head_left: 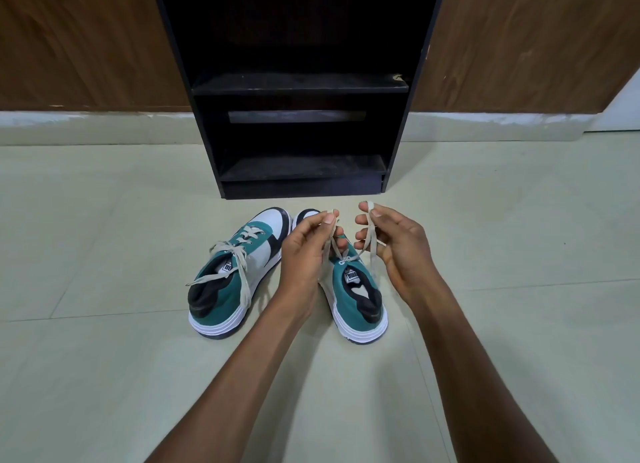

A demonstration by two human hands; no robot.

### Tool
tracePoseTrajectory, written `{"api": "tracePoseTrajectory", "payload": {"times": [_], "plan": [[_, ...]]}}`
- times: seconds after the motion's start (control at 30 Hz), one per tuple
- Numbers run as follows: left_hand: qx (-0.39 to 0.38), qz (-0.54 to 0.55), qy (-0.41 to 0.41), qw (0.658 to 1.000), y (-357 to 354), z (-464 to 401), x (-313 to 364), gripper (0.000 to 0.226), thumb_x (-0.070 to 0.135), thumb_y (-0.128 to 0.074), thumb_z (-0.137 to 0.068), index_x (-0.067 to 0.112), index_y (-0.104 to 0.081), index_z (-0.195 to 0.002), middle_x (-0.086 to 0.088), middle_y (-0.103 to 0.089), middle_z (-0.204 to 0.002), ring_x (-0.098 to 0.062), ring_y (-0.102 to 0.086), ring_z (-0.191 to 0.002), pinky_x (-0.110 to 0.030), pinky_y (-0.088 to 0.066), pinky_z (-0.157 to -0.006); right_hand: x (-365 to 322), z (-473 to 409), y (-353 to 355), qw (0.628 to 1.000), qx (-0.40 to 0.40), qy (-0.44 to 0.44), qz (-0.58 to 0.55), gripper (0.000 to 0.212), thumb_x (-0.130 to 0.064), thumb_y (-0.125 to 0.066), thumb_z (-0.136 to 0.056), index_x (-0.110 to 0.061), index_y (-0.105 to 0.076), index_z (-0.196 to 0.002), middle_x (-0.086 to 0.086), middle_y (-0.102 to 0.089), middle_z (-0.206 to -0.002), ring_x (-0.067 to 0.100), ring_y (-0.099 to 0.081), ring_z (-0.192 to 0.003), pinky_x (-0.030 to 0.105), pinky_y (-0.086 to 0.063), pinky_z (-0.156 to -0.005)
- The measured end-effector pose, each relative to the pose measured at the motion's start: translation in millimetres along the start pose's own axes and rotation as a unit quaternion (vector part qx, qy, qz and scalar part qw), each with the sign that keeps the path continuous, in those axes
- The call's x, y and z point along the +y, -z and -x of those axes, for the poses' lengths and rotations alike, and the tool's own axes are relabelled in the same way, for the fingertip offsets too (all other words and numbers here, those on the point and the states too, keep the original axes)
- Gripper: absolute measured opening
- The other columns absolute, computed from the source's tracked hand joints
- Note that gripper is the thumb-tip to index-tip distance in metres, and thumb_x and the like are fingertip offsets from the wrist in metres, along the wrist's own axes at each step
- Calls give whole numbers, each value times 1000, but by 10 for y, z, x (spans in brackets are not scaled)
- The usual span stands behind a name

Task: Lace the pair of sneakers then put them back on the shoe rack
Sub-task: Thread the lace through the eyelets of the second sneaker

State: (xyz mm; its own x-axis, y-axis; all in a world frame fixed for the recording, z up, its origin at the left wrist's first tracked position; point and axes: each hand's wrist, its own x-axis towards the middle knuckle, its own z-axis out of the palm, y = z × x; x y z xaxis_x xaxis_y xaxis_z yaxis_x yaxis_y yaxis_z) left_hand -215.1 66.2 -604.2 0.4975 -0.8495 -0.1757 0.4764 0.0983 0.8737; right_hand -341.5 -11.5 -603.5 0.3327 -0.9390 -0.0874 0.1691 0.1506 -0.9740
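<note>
Two teal, white and black sneakers stand on the floor with their toes toward the rack. The left sneaker (228, 282) is laced, its beige lace ends hanging loose over the side. Above the right sneaker (360, 300), my left hand (308, 251) pinches one end of its beige lace (372, 241) and my right hand (394, 248) pinches the other end. Both ends run down to the top eyelets. My hands hide the front half of the right sneaker.
A black shoe rack (301, 88) stands against a brown wooden wall just beyond the sneakers, with open shelves at the middle and the bottom. The floor (104, 237) is pale tile. A white door edge shows at far right.
</note>
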Motion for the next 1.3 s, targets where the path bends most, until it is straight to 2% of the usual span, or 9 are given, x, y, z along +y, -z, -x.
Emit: {"api": "tracePoseTrajectory", "payload": {"times": [0.2, 0.37, 0.5, 0.67, 0.83, 0.93, 1.07, 1.2, 1.3], "plan": [[-9, -53, -44, 998, 14, -24, -77, 13, 9, -65, -96, 9, -71, -107, -3, -73, -85, -5, -69, -67, -20, -57, -66, 42, 38, -95, 995, -1, 2, 103, 16, -10, -66, -96, -11, -74, -110, 4, -78, -89, 13, -70, -72, 34, -59, -69], [-19, -94, -57, 994, 80, -88, -127, 17, 5, -70, -91, 7, -66, -108, -10, -75, -85, -16, -67, -67, -32, -58, -73, 73, 15, -129, 994, 43, -9, 98, 16, -14, -78, -87, -9, -69, -100, 7, -79, -83, 16, -73, -67, 30, -58, -62], [-11, -115, -46, 992, 83, -90, -116, 20, 7, -80, -82, 9, -65, -96, -7, -77, -74, -14, -69, -61, -23, -57, -66, 64, 58, -128, 998, 15, -11, 68, 6, -9, -73, -90, -11, -78, -93, 8, -78, -76, 13, -71, -65, 27, -56, -62], [8, -160, -64, 985, 96, -117, -137, 14, 15, -83, -80, 14, -81, -94, -3, -80, -89, -13, -75, -84, -23, -58, -78, 64, 85, -143, 998, -7, -47, 50, 17, -6, -66, -92, -13, -82, -92, 18, -76, -82, 22, -69, -73, 30, -51, -64], [29, -148, -50, 987, 65, -119, -105, 37, 9, -85, -77, 15, -67, -109, -1, -73, -95, 4, -69, -71, -17, -57, -70, -16, 105, -161, 997, -37, -62, 27, 20, -11, -62, -85, -10, -80, -79, 18, -69, -72, 21, -65, -61, 31, -49, -60], [19, -172, -41, 984, 81, -144, -88, 26, 7, -83, -78, 9, -74, -102, 5, -75, -83, -5, -70, -71, -23, -58, -73, -11, 100, -150, 994, -33, -38, 96, 19, -16, -65, -92, -11, -80, -82, 11, -71, -70, 16, -66, -61, 34, -50, -66], [14, -165, -56, 985, 39, -116, -73, 20, -1, -80, -80, -9, -66, -91, 8, -70, -58, -1, -63, -50, -15, -54, -56, 74, 58, -165, 990, -7, -18, 137, 21, -23, -63, -97, -15, -77, -85, 9, -72, -70, 20, -64, -60, 32, -49, -56], [-21, -167, -64, 984, 80, -128, -117, 25, -4, -83, -75, 5, -59, -74, -9, -70, -94, -15, -71, -67, -33, -62, -73, 117, -38, -168, 987, 86, -15, 132, 28, -23, -54, -102, -11, -70, -83, 3, -63, -57, 22, -57, -50, 28, -46, -47], [-59, -273, -163, 946, 153, -174, -147, 34, -1, -86, -72, 17, -57, -67, 1, -68, -102, -16, -70, -88, -39, -60, -81, 114, -71, -155, 980, 112, -4, 165, 29, -27, -57, -101, -11, -69, -81, -4, -60, -52, 21, -58, -46, 25, -45, -43]]}}
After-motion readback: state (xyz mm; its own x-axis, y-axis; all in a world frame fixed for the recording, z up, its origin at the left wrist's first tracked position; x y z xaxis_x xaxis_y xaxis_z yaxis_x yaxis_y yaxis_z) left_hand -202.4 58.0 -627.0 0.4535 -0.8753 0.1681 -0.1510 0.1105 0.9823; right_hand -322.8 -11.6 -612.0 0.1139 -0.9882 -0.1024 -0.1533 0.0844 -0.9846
